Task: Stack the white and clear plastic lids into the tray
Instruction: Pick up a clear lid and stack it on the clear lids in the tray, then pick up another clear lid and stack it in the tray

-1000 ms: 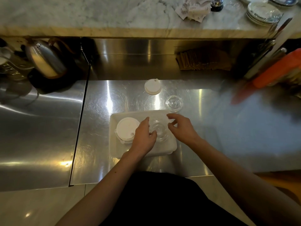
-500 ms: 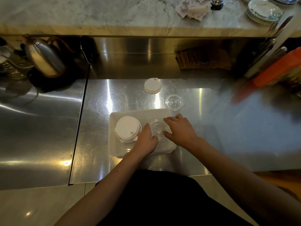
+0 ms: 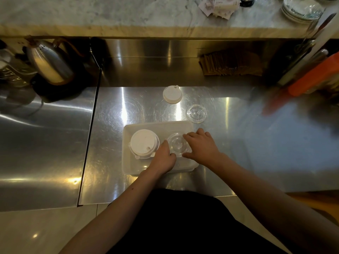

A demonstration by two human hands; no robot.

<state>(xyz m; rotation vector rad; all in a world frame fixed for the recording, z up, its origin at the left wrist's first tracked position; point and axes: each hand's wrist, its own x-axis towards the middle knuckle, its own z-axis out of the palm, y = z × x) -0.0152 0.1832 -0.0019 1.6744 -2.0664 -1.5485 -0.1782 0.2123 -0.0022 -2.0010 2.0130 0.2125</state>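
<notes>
Over the white tray (image 3: pixel 187 125), your left hand (image 3: pixel 162 158) and right hand (image 3: pixel 201 145), fingers spread, seat the clear lid stack (image 3: pixel 177 144) beside the white lid stack (image 3: pixel 144 143); next likely fetch the loose clear lid (image 3: pixel 196 113) and white lid (image 3: pixel 172 94) beyond.

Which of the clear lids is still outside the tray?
The clear lid on the steel counter, just beyond the tray's far right corner. The other clear lids sit inside the tray between both hands.
</notes>
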